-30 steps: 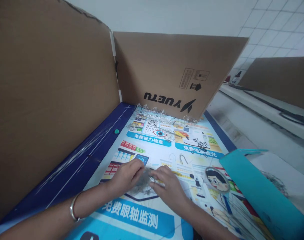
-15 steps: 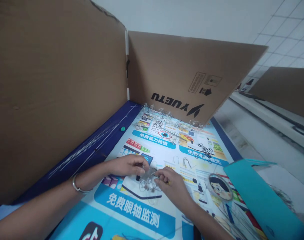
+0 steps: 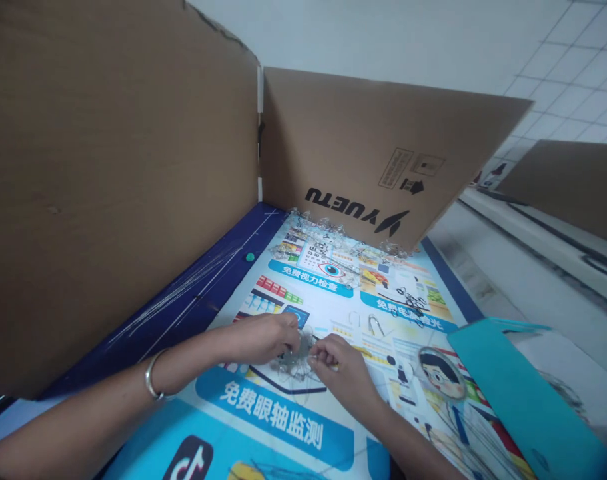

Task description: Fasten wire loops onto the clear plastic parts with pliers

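Observation:
My left hand (image 3: pixel 263 337) and my right hand (image 3: pixel 339 367) meet over a printed poster (image 3: pixel 283 427) that covers the table. Both pinch a small cluster of clear plastic pieces with thin wire (image 3: pixel 296 357) held between the fingertips, just above the poster. A silver bangle (image 3: pixel 152 377) circles my left wrist. What exactly the clear cluster is made of is too small to tell.
Cardboard walls stand at the left (image 3: pixel 108 167) and at the back (image 3: pixel 373 147). More clear pieces (image 3: pixel 323 230) lie along the back wall's foot. Small black rings (image 3: pixel 410 297), two wire hooks (image 3: pixel 370 325), a round lens (image 3: pixel 440 373) and a teal folder (image 3: pixel 513 393) lie to the right.
The view has shifted slightly. My hands have drawn closer together on the clear cluster, which has lifted a little toward the far side of the poster.

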Demonstrator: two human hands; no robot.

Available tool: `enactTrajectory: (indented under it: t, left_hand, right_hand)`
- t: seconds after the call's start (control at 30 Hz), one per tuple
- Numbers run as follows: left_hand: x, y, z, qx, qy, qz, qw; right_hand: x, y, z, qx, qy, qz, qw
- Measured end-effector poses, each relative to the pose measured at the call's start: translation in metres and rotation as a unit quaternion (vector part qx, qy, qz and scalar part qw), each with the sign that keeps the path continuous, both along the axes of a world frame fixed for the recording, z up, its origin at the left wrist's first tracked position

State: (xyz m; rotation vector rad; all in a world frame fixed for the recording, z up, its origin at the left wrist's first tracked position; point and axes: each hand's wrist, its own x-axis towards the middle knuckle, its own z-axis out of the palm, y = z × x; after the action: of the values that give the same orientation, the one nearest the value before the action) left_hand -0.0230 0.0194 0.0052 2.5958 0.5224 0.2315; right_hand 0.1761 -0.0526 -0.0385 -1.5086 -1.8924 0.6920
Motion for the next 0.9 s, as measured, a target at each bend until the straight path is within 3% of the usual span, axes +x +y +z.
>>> enactTrajectory:
  t: [0.1, 0.4, 0.9]
  left_hand:
    - [-0.001, 0.0, 0.002, 0.011, 0.025, 0.018, 0.999]
    - [0.006, -0.009, -0.004, 0.19, 0.097, 0.055, 0.975]
    - [0.013, -0.016, -0.011, 0.277, 0.095, 0.03, 0.956]
  right_hand:
    - [0.001, 0.0, 0.0, -0.007, 0.004, 0.0, 1.0]
    - [-0.001, -0.002, 0.0, 0.014, -0.011, 0.011, 1.0]
    - [0.0, 0.0, -0.006, 0.029, -0.027, 0.023, 0.999]
